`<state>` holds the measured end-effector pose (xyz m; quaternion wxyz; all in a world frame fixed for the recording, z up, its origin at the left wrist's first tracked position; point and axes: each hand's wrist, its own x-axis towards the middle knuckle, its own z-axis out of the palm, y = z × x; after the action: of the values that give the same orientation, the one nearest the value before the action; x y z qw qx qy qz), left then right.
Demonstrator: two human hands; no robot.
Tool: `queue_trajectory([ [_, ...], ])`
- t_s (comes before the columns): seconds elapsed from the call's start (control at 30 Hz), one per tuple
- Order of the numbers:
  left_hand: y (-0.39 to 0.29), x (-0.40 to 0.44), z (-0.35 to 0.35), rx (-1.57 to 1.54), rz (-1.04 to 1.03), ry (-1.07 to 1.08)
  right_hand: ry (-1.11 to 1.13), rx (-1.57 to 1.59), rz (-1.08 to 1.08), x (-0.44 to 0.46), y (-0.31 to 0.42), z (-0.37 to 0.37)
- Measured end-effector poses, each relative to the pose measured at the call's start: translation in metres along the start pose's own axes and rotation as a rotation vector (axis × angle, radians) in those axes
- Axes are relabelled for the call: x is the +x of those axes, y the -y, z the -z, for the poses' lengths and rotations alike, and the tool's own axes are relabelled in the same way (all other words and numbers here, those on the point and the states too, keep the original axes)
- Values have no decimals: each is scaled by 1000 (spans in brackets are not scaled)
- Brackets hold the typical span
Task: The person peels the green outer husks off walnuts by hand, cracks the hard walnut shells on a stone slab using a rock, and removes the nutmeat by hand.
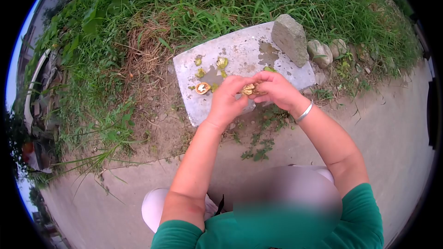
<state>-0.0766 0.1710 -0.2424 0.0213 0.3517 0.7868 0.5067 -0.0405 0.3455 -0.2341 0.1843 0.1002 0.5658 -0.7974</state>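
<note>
Above the front edge of a pale stone slab (240,41), my left hand (229,97) and my right hand (277,91) meet around a piece of walnut (249,89). The fingers of both hands pinch it from either side. A silver bracelet (305,111) circles my right wrist. On the slab, left of my left hand, lies an opened walnut half (202,88) with pale kernel showing. Green husk pieces (222,62) are scattered behind it, and another green bit (270,69) shows just behind my right hand.
A large grey rock (290,40) stands on the slab's right end. Smaller rounded stones (320,53) lie beyond it. Tall grass (221,0) borders the back, bare soil (159,124) lies at the left, and concrete paving (387,115) runs along the front and right.
</note>
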Motion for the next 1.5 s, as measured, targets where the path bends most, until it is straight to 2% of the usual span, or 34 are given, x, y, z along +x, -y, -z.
queue_trajectory([
  [0.1, 10, -2, 3, -159, 65, -6, 7, 38, -31, -4, 6, -3],
  [0.17, 14, -2, 8, -692, 282, -162, 12, 32, -45, -5, 6, -2],
  [0.2, 14, -2, 19, -832, 415, -192, 34, -58, -128, -5, 5, 2],
  [0.27, 19, -1, 48, -868, 463, -249, 66, -145, -210, -2, 7, 5],
  [0.33, 25, -6, 71, -831, 495, -322, 130, -212, -179, 5, 21, 4],
  [0.4, 25, -11, 83, -790, 523, -334, 104, 341, 370, 18, 62, 9],
  [0.43, 24, -18, 83, -780, 538, -340, 89, 407, 412, 22, 87, 16],
  [0.5, 20, -22, 83, -699, 626, -330, -137, 258, 366, 25, 92, 10],
  [0.53, 19, -24, 82, -690, 672, -312, -126, 259, 372, 25, 86, 7],
  [0.6, 26, -31, 85, -621, 663, -300, -236, -143, 213, 22, 58, 5],
  [0.7, 32, -41, 90, -528, 698, -356, -224, -280, 163, 20, 38, 24],
  [0.77, 37, -45, 90, -456, 731, -380, -240, -307, 178, 13, 31, 35],
  [0.83, 40, -50, 87, -340, 823, -260, -176, -341, 172, 4, 27, 46],
  [0.9, 46, -54, 81, -303, 806, -253, -164, -333, 188, -7, 19, 57],
  [0.97, 56, -60, 79, -189, 797, -92, -153, -322, 195, -20, 10, 67],
  [1.0, 52, -58, 79, -17, 839, -26, -136, -297, 189, -30, 8, 73],
  [1.03, 49, -58, 79, -22, 843, -11, -129, -272, 178, -38, 5, 78],
  [1.1, 52, -57, 70, 148, 735, -140, -170, -203, 169, -58, 0, 93],
  [1.17, 68, -59, 71, 69, 703, -239, -247, -52, 273, -79, -11, 117],
  [1.23, 64, -56, 76, 40, 759, -208, -351, -15, 287, -96, -29, 151],
  [1.3, 51, -48, 76, 42, 806, -205, -705, -155, 149, -106, -55, 177],
  [1.33, 43, -43, 77, 62, 811, -226, -800, -242, 130, -106, -73, 181],
  [1.37, 40, -41, 77, 85, 817, -250, -811, -234, 122, -105, -93, 188],
  [1.43, 39, -37, 77, 121, 714, -387, -777, -725, 164, -104, -131, 198],
  [1.5, 29, -29, 70, 63, 581, -544, -713, -880, -15, -95, -157, 201],
])
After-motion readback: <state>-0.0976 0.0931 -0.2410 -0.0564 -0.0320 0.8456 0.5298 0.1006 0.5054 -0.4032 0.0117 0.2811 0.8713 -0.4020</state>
